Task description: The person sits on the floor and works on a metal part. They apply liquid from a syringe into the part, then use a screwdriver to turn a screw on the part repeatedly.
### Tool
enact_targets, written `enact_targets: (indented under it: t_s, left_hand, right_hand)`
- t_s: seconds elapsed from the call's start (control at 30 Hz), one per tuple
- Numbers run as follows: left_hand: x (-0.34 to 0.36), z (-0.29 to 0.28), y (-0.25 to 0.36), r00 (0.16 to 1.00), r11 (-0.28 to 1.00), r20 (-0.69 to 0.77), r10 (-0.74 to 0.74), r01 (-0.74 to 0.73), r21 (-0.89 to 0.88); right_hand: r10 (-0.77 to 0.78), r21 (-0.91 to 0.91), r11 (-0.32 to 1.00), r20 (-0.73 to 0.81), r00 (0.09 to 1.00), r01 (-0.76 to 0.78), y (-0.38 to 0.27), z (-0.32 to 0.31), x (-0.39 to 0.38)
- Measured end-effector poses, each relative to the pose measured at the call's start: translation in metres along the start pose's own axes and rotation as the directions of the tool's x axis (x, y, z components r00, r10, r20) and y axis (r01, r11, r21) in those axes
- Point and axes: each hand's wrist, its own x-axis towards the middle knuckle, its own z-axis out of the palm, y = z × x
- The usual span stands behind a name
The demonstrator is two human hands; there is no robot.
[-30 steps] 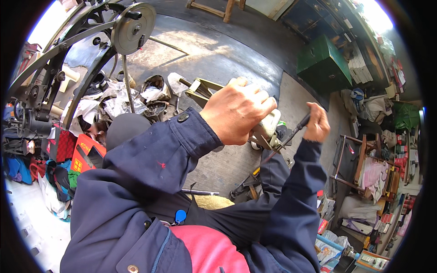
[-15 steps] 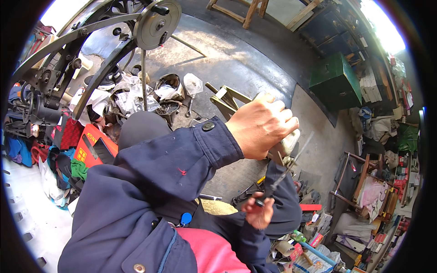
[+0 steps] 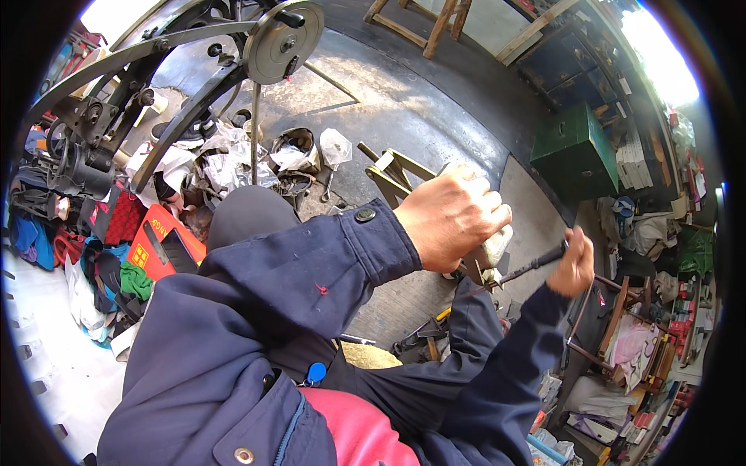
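Right hand [image 3: 573, 264] has swung up and outward since half a second ago, from low by the knee to well right of the brass-coloured, barred metal frame [image 3: 388, 183], taken here as landmark. Left hand [image 3: 454, 213] keeps its place across that frame.

Left: fist curled over the frame's middle, gripping; fingertips hidden underneath. Frame tilted, bars running out upper-left of the knuckles. Pale, rounded piece [image 3: 497, 247] shows just beyond the knuckles, at the frame's lower-right end.

Right: fingers closed around the black handle of a slender, rod-like tool [image 3: 538, 262]. Tool slants down-left to the frame's lower-right end; its thin tip is blurred, contact cannot be told.

Around the frame: grey, round metal wheel [image 3: 268, 56] on a black iron machine [image 3: 167, 136], upper-left. Silvery, open-ended metal wrench [image 3: 329, 185] on the floor, just left. Dark green, box-shaped chest [image 3: 573, 154], right and slightly above. Orange-red, flat-sided box [image 3: 144, 256], well to the lower-left. Yellow, rough-surfaced block [image 3: 369, 356], below.
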Motion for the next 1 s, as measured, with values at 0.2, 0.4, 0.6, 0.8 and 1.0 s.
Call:
enact_targets:
  t_s: [0.2, 0.4, 0.6, 0.8, 1.0]
  left_hand:
    - [0.000, -0.002, -0.001, 1.000, 0.999, -0.006, 0.017, -0.017, -0.052]
    - [-0.001, -0.004, -0.005, 1.000, 0.996, -0.009, 0.000, -0.001, -0.084]
    - [0.003, 0.000, -0.001, 1.000, 0.999, -0.004, -0.006, 0.006, -0.038]
    - [0.002, -0.001, 0.000, 1.000, 1.000, -0.027, -0.015, 0.015, -0.001]
    - [0.004, 0.000, 0.002, 1.000, 1.000, -0.024, -0.003, 0.003, -0.006]
  right_hand:
    - [0.309, 0.156, 0.871, 0.563, 0.767, -0.465, 0.174, 0.059, -0.060]
    - [0.534, 0.207, 0.197, 0.797, 0.282, -0.958, 0.119, 0.005, -0.266]
    - [0.664, 0.468, 0.417, 0.429, 0.613, -0.779, -0.090, -0.063, -0.267]
    - [0.050, 0.077, 0.995, 0.177, 0.983, -0.064, -0.098, -0.055, -0.130]
    - [-0.009, -0.108, 0.994, 0.029, 1.000, 0.012, 0.003, 0.000, 0.005]
